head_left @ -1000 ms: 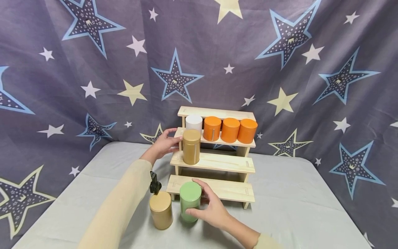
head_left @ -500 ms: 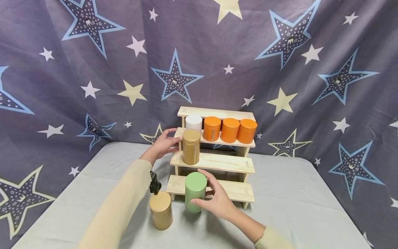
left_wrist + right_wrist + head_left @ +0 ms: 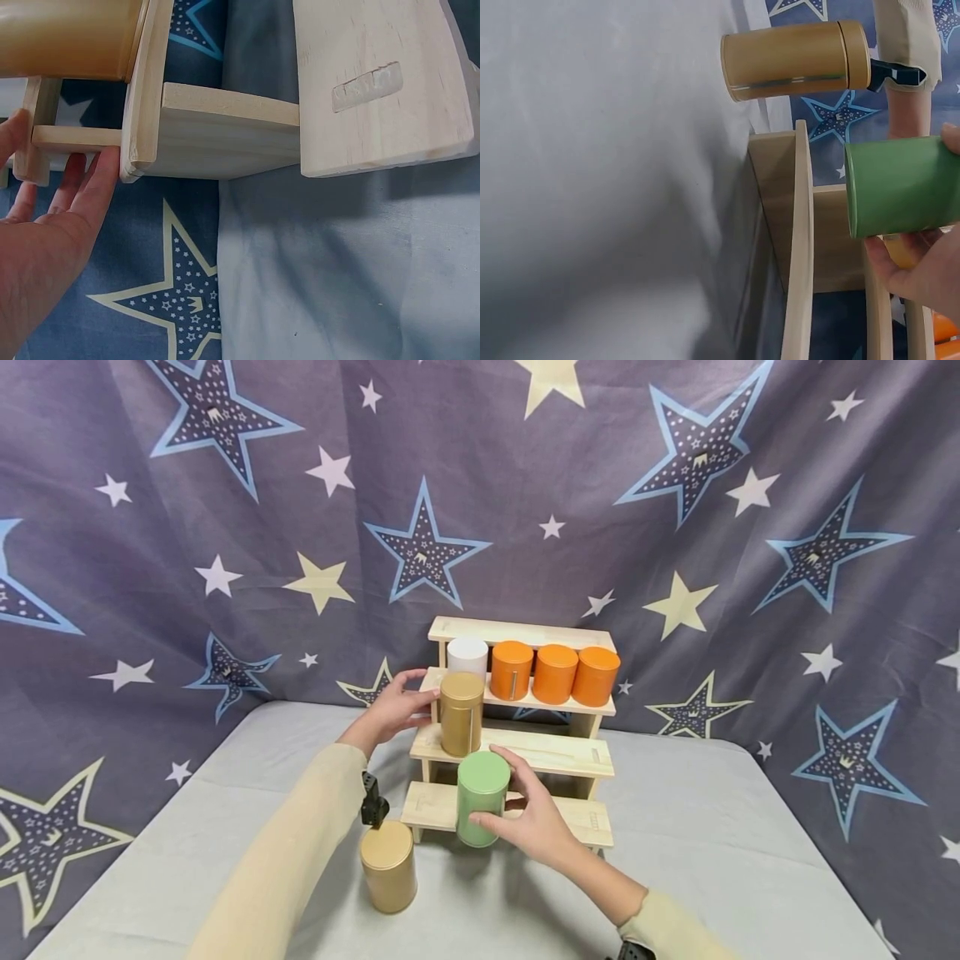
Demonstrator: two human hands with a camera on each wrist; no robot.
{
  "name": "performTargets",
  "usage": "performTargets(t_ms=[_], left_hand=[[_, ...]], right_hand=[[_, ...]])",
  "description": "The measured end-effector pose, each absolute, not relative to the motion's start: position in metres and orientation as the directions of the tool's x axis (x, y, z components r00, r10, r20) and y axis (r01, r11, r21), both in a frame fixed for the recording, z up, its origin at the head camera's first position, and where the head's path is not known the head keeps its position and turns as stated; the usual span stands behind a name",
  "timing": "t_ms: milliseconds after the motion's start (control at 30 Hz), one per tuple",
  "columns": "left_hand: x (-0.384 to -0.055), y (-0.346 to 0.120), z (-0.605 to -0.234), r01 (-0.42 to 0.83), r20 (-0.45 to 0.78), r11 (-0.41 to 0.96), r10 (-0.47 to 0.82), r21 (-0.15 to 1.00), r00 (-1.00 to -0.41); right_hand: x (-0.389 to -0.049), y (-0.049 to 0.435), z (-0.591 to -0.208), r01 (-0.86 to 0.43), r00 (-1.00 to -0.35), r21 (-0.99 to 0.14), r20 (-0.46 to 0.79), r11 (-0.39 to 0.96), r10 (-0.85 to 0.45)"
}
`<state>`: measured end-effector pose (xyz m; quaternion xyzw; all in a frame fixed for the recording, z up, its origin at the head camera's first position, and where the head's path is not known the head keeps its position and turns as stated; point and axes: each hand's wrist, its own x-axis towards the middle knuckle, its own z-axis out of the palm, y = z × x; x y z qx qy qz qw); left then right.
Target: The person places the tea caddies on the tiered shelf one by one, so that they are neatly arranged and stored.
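Observation:
My right hand (image 3: 536,818) grips a green lidded tin (image 3: 482,800) from its right side, thumb in front and fingers behind. The tin is upright, in front of the lowest step of a wooden tiered stand (image 3: 592,818); the right wrist view shows its base off the cloth. My left hand (image 3: 397,703) holds the stand's left side, thumb and fingertips at a wooden bar (image 3: 79,137). Close beside it, a tall gold tin (image 3: 461,718) stands on the second step. A second gold tin (image 3: 388,870) stands on the cloth below my left forearm.
A white tin (image 3: 467,653) and three orange tins, one an orange tin (image 3: 556,675), stand in a row on the third step. The top step (image 3: 525,631) backs toward a star-patterned curtain (image 3: 525,485). Pale grey cloth (image 3: 712,860) covers the table.
My right hand has raised the green tin from the cloth, moving it up and right toward the lowest step. My left hand stays at the stand.

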<state>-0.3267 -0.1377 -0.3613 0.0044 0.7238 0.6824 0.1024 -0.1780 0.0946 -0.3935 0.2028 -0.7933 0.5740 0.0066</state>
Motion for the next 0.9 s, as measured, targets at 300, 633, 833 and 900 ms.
performTargets(t_ms=[300,633,833,900], left_hand=[[-0.327,-0.138,-0.362,-0.134,-0.144,0.076,0.140,0.988,-0.980],[-0.328,-0.139,-0.360,-0.138,-0.147,0.068,0.145,0.988,-0.978],[-0.328,-0.139,-0.361,-0.144,-0.151,0.058,0.154,0.988,-0.976],[-0.327,-0.139,-0.361,-0.144,-0.152,0.062,0.154,0.988,-0.976]], right_hand=[[-0.187,0.099,-0.384,-0.376,-0.908,-0.894,0.304,0.244,-0.287],[-0.202,0.105,-0.367,-0.379,-0.915,-0.900,0.330,0.216,-0.231],[-0.205,0.105,-0.347,-0.357,-0.929,-0.906,0.319,0.228,-0.185],[-0.202,0.105,-0.339,-0.352,-0.932,-0.904,0.317,0.242,-0.173]])
